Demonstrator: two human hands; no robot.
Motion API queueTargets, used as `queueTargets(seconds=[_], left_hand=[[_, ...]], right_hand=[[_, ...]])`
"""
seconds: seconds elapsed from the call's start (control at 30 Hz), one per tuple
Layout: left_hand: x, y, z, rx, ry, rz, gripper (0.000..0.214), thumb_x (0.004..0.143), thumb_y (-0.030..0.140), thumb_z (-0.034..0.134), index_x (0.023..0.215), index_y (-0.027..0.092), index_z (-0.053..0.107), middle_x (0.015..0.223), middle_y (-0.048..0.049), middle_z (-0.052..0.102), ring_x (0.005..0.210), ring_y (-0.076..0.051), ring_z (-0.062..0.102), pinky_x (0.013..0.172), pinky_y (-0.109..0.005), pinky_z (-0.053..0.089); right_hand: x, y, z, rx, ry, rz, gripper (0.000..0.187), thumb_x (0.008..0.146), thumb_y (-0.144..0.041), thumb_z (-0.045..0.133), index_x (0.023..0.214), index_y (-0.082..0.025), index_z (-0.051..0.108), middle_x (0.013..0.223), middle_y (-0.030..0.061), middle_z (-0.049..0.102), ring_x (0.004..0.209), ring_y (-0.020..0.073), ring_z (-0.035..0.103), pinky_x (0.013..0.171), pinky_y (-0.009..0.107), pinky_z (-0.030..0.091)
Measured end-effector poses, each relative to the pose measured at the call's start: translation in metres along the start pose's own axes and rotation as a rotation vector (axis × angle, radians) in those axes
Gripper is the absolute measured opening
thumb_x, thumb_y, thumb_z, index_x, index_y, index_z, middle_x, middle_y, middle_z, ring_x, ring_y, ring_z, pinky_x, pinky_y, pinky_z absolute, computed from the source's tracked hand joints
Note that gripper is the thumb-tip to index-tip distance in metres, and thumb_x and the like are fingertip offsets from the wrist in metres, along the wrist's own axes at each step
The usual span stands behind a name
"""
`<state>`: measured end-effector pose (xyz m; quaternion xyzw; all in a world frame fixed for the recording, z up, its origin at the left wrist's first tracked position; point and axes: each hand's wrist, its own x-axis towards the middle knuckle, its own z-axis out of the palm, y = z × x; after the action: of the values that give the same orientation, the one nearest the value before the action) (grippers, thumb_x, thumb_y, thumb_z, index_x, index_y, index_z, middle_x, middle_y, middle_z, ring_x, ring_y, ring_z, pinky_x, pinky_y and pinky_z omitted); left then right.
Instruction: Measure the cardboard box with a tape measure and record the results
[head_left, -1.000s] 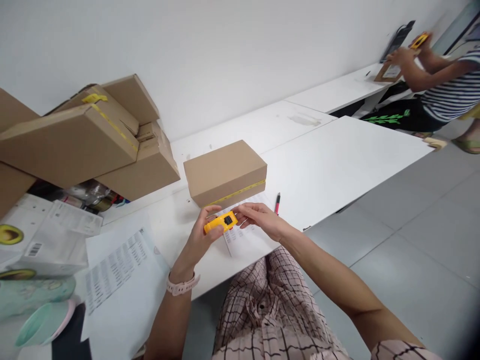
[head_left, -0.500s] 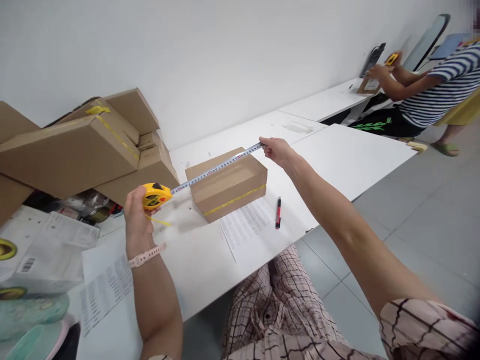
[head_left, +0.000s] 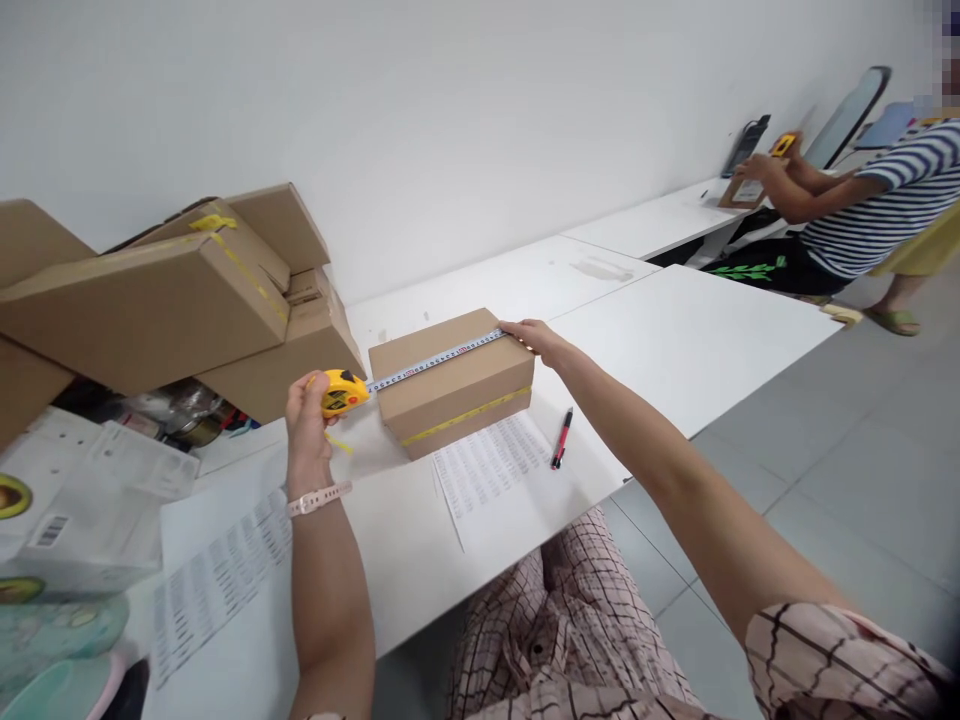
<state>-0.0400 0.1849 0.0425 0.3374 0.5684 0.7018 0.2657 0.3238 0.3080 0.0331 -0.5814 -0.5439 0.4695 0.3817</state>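
Note:
A closed brown cardboard box (head_left: 450,395) with a yellow band along its near side lies on the white table (head_left: 405,560). My left hand (head_left: 307,405) grips the yellow case of a tape measure (head_left: 343,392) just left of the box. The drawn-out blade (head_left: 442,357) runs across the box's top. At the right end of the blade, my right hand (head_left: 536,340) pinches its tip near the box's right edge. Partly under the box's near side is a printed sheet (head_left: 487,470), with a red and black pen (head_left: 561,438) to its right.
Larger cardboard boxes (head_left: 150,310) are piled at the left, beside a white carton (head_left: 82,500) with avocado pictures. Another printed sheet (head_left: 217,590) lies front left. At the far right, a person in a striped shirt (head_left: 862,210) holds a yellow tape measure (head_left: 784,145) near a small box (head_left: 742,192).
Both hands have lowered the stretched blade onto the box top. My left hand has come right toward the box, and less blade shows between the hands. The view has shifted slightly.

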Motion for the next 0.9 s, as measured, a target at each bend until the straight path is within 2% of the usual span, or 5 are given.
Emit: queueTargets(seconds=[0.13,0.47,0.7,0.83,0.9], left_hand=[[0.004,-0.005,0.006,-0.004,-0.055,-0.002,0.058,0.061,0.050,0.079,0.105,0.018,0.061,0.075,0.0021,0.066,0.045,-0.008,0.053,0.039,-0.019,0.033],[0.023,-0.009,0.004,0.028,-0.107,-0.009,0.057,0.064,0.053,0.076,0.108,0.019,0.061,0.068,0.0037,0.063,0.040,-0.009,0.052,0.036,-0.019,0.030],[0.033,-0.010,0.009,0.055,-0.128,-0.003,0.053,0.065,0.053,0.075,0.103,0.019,0.062,0.070,0.0022,0.064,0.044,-0.010,0.053,0.038,-0.020,0.031],[0.030,0.003,0.006,0.078,-0.166,-0.010,0.055,0.064,0.053,0.076,0.103,0.017,0.065,0.075,-0.0005,0.067,0.049,-0.010,0.055,0.042,-0.020,0.034],[0.016,0.018,-0.002,0.100,-0.250,-0.018,0.056,0.064,0.051,0.079,0.106,0.016,0.067,0.085,-0.0053,0.072,0.060,-0.014,0.063,0.047,-0.021,0.040]], right_hand=[[0.010,-0.003,0.017,0.041,0.021,0.088,0.036,0.083,-0.054,0.071,0.084,-0.018,0.065,0.102,0.0104,0.072,0.084,0.0198,0.063,0.068,0.029,0.045],[0.007,-0.005,0.020,-0.026,0.101,0.010,0.035,0.087,-0.043,0.072,0.065,-0.018,0.058,0.074,0.0044,0.063,0.070,0.0151,0.055,0.060,0.028,0.038],[0.012,-0.001,0.024,-0.104,0.138,-0.047,0.038,0.087,-0.043,0.071,0.060,-0.019,0.056,0.068,0.0046,0.061,0.065,0.0150,0.052,0.058,0.030,0.036],[0.013,-0.003,0.022,-0.119,0.153,-0.041,0.037,0.086,-0.042,0.072,0.060,-0.019,0.057,0.068,0.0046,0.062,0.065,0.0154,0.053,0.058,0.030,0.037],[0.016,-0.012,0.016,-0.096,0.163,-0.084,0.036,0.086,-0.040,0.072,0.060,-0.019,0.057,0.067,0.0040,0.061,0.065,0.0146,0.053,0.061,0.030,0.039]])
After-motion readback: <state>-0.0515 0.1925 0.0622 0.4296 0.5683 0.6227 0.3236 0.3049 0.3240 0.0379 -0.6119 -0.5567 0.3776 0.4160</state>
